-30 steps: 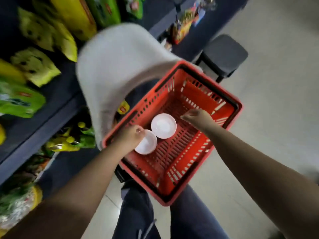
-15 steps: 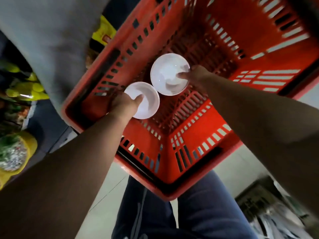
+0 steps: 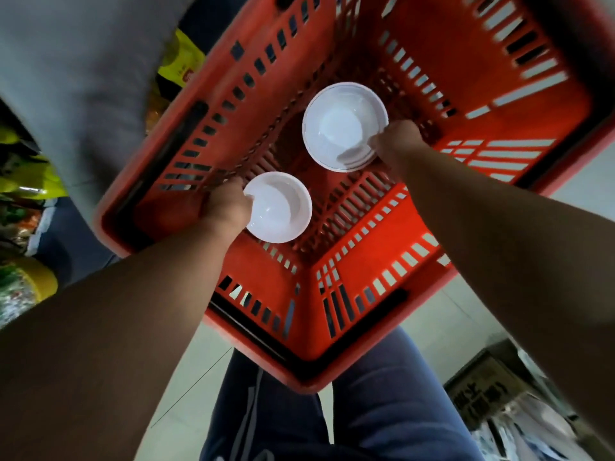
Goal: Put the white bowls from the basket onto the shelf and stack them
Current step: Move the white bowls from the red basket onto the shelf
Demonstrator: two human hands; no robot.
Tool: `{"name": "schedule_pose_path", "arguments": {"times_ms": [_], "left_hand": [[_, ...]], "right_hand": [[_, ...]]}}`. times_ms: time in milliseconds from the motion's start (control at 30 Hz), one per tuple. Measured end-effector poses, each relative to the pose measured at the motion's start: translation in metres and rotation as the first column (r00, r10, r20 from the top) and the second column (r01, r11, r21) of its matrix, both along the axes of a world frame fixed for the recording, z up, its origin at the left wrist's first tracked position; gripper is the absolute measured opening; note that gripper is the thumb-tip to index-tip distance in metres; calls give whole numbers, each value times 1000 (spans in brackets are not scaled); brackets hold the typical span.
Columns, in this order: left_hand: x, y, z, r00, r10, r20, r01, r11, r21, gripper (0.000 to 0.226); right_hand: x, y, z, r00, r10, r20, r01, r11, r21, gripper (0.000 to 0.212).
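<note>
The red basket (image 3: 362, 271) holds both white bowls near its floor, the far bowl (image 3: 342, 124) right, the near bowl (image 3: 281, 209) left. Our right hand (image 3: 396, 141) pinches the far one's rim, our left hand (image 3: 226, 207) the near one's. We judge them light, stiff and slick, so rims grip best.

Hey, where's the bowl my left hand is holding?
Head view: the near bowl is inside the basket by its left wall, left hand gripping its rim; the far bowl sits apart, up-right.
</note>
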State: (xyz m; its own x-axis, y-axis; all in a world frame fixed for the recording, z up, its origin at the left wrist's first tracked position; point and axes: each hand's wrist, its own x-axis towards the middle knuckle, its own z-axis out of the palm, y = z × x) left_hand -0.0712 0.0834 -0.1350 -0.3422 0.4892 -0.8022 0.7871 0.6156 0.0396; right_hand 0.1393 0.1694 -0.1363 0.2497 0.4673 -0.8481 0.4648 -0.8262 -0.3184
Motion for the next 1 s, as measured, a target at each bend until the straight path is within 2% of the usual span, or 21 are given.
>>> {"name": "schedule_pose_path", "arguments": {"times_ms": [67,133,167,267,333,467,633,767,867,900,1000], "left_hand": [[4,0,12,983,162,91,-165,986,26,37],[8,0,34,887,433,158,-440,898,15,37],[10,-1,49,835,515,193,-527,849,17,37],[6,-14,100,689,616,381,-687,723,74,36],[-1,-25,136,626,633,456,-749,652,123,36],[-24,-43,214,586,601,543,-801,528,282,31],[-70,-77,305,587,547,597,-809,382,447,22],[-121,-114,360,571,528,629,-816,286,502,8],[-159,-148,406,522,469,712,-850,220,479,19],[-172,-161,419,519,448,728,-852,207,480,19],[-213,-199,447,598,421,682,-795,205,571,19]], "right_hand": [[1,3,20,997,-75,-20,76,997,31,33],[4,4,48,992,-110,-58,114,990,77,33],[6,4,65,991,-106,-79,114,988,104,32],[8,0,121,979,-94,-181,130,972,198,29],[3,-3,161,961,-53,-271,126,957,261,28],[-15,-10,241,917,36,-398,128,916,379,23],[-50,-32,329,833,154,-532,118,889,442,16],[-98,-60,397,759,289,-584,80,848,524,17],[-141,-88,438,723,361,-589,83,801,593,18],[-156,-98,448,714,378,-590,84,790,608,17],[-196,-125,472,694,409,-593,76,777,625,15]]}}
